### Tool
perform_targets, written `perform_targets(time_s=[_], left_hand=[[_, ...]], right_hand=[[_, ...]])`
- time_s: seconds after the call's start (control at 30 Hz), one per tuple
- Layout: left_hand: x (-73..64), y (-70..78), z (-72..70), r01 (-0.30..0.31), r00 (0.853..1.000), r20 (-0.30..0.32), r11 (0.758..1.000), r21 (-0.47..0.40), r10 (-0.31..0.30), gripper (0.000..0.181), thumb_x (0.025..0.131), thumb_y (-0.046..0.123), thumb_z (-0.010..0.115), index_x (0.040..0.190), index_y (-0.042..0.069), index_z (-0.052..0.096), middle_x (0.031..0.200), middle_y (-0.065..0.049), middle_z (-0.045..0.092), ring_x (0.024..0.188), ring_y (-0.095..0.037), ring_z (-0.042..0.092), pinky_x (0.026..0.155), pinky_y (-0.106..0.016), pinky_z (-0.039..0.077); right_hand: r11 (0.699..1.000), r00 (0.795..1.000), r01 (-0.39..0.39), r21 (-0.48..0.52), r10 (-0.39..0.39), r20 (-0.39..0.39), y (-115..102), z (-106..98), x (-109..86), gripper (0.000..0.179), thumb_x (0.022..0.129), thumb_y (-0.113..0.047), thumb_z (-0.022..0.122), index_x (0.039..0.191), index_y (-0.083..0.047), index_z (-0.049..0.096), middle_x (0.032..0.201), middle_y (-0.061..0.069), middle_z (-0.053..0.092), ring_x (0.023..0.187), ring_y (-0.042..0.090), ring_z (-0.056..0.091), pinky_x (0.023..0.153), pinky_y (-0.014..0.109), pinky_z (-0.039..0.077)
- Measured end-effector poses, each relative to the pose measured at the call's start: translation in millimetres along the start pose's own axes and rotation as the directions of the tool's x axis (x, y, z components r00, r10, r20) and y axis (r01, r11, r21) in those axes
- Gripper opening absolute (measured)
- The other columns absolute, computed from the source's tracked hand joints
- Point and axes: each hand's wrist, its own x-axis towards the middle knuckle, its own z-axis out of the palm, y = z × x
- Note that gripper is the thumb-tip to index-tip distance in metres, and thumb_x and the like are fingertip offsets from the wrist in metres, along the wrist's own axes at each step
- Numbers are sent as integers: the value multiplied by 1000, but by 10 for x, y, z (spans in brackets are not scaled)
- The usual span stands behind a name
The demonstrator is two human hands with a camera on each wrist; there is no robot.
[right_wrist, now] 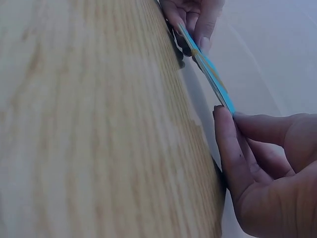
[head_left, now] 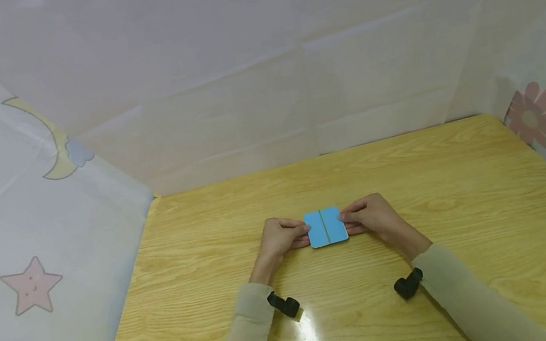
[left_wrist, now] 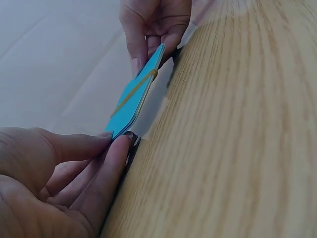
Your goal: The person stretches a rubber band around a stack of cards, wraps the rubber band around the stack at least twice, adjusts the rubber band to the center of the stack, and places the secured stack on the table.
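A thin stack of blue cards [head_left: 317,229] with rounded corners is held just above the table. Around its middle runs a yellowish-brown rubber band [head_left: 324,227]. My left hand [head_left: 277,238] pinches the stack's left edge, thumb on top and fingers beneath. At the opposite edge my right hand [head_left: 373,216] pinches it the same way. The left wrist view shows the cards [left_wrist: 131,101] tilted between both hands, with the band [left_wrist: 133,92] across the blue face. Seen nearly edge-on in the right wrist view, the cards [right_wrist: 210,74] form several thin layers.
The wooden table [head_left: 205,219] spreads out around the hands. A pale cloth backdrop [head_left: 220,119] stands behind it and along both sides, printed with a moon, a star and flowers. Each wrist wears a small black camera [head_left: 284,304].
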Motion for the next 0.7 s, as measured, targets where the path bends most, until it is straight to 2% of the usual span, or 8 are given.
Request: perform_targets(time_s=[0.23, 0.4, 0.7], left_hand=[[14, 18, 2, 4, 1000, 3, 1000, 17, -4, 20, 97, 3, 75, 113, -8, 77, 106, -24, 79, 72, -14, 79, 77, -31, 69], [23, 25, 1, 12, 1000, 3, 999, 30, -12, 18, 96, 4, 76, 111, -7, 78, 103, -22, 79, 71, -14, 78, 75, -32, 69], [35, 52, 2, 22, 1000, -6, 999, 30, -22, 14, 95, 4, 76, 106, -5, 80, 97, -19, 80, 69, -14, 78, 73, -31, 69]], right_hand=[[998, 1000, -16, -66, 16, -11, -26, 8, 24, 29, 102, -3, 68, 124, 15, 68, 100, 15, 79, 79, 14, 79, 77, 31, 69], [992, 999, -42, -123, 41, -18, -50, 19, 42, 27, 101, -4, 69, 121, 14, 70, 99, 16, 78, 77, 13, 78, 76, 31, 69], [980, 999, -31, -194, 26, -26, -107, 41, 31, 27, 101, -6, 70, 120, 14, 71, 100, 20, 78, 74, 14, 77, 74, 32, 69]])
